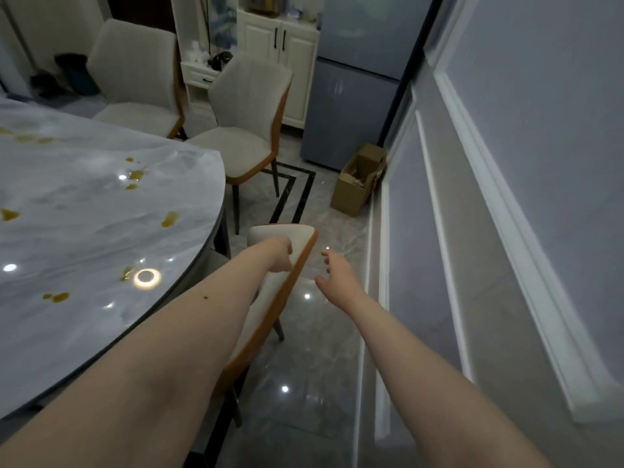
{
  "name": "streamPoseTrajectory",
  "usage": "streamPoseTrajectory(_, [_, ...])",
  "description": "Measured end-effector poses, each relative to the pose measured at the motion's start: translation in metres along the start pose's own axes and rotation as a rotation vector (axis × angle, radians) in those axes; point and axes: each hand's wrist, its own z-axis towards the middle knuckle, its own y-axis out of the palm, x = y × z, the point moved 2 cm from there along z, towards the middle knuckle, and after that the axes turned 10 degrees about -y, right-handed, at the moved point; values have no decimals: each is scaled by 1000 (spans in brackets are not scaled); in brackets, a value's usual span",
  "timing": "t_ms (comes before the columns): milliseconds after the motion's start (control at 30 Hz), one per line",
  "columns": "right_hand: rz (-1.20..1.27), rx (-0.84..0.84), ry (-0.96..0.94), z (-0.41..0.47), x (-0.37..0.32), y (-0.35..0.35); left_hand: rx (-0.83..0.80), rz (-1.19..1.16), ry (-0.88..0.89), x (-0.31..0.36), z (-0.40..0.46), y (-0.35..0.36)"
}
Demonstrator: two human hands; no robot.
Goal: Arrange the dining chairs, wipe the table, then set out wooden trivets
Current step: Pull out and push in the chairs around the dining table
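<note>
A cream dining chair with an orange edge (pixel 287 265) stands beside the marble table (pixel 84 238), its back toward me. My left hand (pixel 280 256) grips the top of that chair's backrest. My right hand (pixel 337 275) hovers just right of the backrest, fingers spread, touching nothing. Yellow-brown spills dot the tabletop. Two more cream chairs stand farther off: one (pixel 246 130) at the table's far right edge, another (pixel 135 82) behind the table.
A grey panelled wall (pixel 506 197) runs along the right, leaving a narrow strip of glossy tiled floor. An open cardboard box (pixel 358 184) sits by the wall next to a grey fridge (pixel 358 79). White cabinets (pixel 280 45) stand at the back.
</note>
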Motion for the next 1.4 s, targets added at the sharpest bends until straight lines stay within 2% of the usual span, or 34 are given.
streamPoseTrajectory(200, [-109, 0, -8, 25, 39, -52, 99, 80, 3, 61, 30, -3])
streamPoseTrajectory(467, [-182, 25, -5, 90, 93, -104, 182, 44, 56, 128, 106, -17])
streamPoseTrajectory(800, [-300, -6, -41, 251, 143, -154, 107, -98, 35, 183, 264, -71])
streamPoseTrajectory(1000, [-323, -8, -46, 344, 162, -177, 122, -161, 6, 204, 343, -108])
streamPoseTrajectory(1233, [-325, -55, -117, 460, 183, -185, 106, -203, -61, 213, 435, -134])
streamPoseTrajectory(1400, [-285, -88, -210, 573, 198, -200, 117, -253, -129, 236, 524, -172])
